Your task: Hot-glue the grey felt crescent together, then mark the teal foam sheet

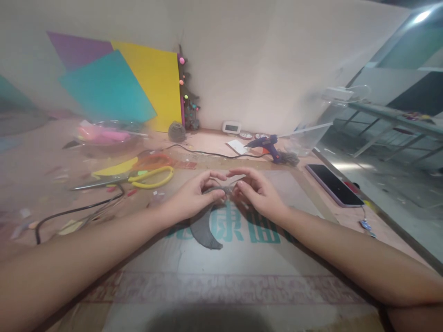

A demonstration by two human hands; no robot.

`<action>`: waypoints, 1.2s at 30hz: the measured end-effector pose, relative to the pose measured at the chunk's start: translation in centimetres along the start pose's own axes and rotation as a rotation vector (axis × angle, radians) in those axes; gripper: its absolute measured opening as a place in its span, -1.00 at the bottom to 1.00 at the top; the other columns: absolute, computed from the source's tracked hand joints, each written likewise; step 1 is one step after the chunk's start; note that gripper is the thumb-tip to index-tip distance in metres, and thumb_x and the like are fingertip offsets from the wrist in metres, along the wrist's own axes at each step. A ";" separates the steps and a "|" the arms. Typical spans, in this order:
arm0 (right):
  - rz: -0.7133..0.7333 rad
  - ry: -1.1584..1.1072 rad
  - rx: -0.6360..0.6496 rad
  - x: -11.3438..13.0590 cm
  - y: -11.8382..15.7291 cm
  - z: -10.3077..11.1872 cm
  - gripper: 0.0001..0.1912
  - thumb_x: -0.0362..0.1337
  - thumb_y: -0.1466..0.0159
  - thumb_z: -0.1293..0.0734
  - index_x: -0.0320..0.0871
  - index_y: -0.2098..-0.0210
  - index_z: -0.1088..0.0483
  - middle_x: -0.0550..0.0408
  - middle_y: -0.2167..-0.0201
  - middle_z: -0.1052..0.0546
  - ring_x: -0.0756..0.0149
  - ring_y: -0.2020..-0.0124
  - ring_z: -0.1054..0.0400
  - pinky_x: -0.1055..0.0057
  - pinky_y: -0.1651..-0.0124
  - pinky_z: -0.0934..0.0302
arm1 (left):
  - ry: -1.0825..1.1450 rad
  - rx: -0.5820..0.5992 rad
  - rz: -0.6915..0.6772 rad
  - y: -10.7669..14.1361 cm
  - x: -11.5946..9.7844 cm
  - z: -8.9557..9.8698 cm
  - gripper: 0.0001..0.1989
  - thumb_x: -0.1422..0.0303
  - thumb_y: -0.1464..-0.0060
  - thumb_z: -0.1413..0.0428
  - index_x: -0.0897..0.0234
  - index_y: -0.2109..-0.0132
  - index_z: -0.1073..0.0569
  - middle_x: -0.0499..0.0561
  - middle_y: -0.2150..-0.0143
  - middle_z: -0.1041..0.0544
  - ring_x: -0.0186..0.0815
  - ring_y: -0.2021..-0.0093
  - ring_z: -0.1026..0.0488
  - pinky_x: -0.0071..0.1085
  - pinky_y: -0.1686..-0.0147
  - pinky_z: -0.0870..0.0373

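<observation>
A dark grey crescent-shaped piece (204,230), flat like felt or wrapped card, hangs below my left hand (195,198), one pointed end toward me. My left thumb and fingers close on its upper part. My right hand (260,193) faces it from the other side, thumb and fingers curled together near the crescent's upper end. Something thin and greyish runs between the two hands, too blurred to name, and I cannot make out what the right fingers grip. Both forearms rest over a printed board (221,263) with teal characters.
At left lie yellow-handled scissors (152,177), orange-handled scissors (152,161) and a black cord (76,210). Behind are a grey yarn ball (176,132), a white digital clock (231,127) and a blue glue gun (268,144). A phone (334,184) lies near the right edge. Coloured sheets (110,87) lean on the wall.
</observation>
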State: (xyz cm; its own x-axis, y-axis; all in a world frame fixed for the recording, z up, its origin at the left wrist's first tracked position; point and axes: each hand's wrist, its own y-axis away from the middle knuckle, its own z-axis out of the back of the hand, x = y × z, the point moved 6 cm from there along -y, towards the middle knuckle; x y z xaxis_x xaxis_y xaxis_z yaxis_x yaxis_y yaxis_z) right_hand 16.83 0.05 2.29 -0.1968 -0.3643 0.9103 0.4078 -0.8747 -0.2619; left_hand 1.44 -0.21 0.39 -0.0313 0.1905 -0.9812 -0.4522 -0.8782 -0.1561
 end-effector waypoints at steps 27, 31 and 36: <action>0.183 0.395 -0.008 0.4 -0.5 -0.1 -0.83 -0.29 -0.32 -0.26 -0.12 0.20 -0.49 0.04 0.29 -0.57 0.31 0.28 -0.44 0.36 0.21 -0.30 | -0.303 -0.041 -0.073 0.2 -1.1 0.5 -0.76 0.29 -0.19 -0.09 0.20 0.06 -0.57 -0.01 0.13 -0.62 -0.28 0.17 -0.54 -0.39 0.13 -0.44; 0.135 0.401 -0.088 0.2 -0.5 0.5 -0.89 -0.25 -0.29 -0.31 -0.12 0.27 -0.46 0.09 0.37 -0.55 0.34 0.38 -0.40 0.40 0.32 -0.26 | -0.308 -0.115 -0.046 0.2 -1.2 1.0 -0.72 0.23 -0.18 -0.10 0.23 0.04 -0.56 0.02 0.12 -0.62 -0.26 0.16 -0.54 -0.38 0.12 -0.44; 0.363 0.553 -0.013 1.7 0.2 -0.2 -0.87 -0.27 -0.34 -0.27 -0.12 0.32 -0.43 0.09 0.41 -0.49 0.35 0.39 -0.34 0.39 0.30 -0.23 | -0.351 -0.195 -0.009 0.1 -1.2 1.5 -0.71 0.20 -0.13 -0.13 0.24 0.09 -0.58 0.03 0.13 -0.62 -0.21 0.11 -0.53 -0.32 0.05 -0.42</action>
State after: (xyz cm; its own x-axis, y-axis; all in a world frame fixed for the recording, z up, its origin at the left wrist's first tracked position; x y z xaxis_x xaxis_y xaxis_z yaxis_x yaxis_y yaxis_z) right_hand 16.37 -0.80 3.71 -0.4790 -0.7443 0.4654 0.5242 -0.6678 -0.5284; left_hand 0.09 0.16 1.69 -0.3460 0.3072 -0.8865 -0.2773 -0.9362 -0.2161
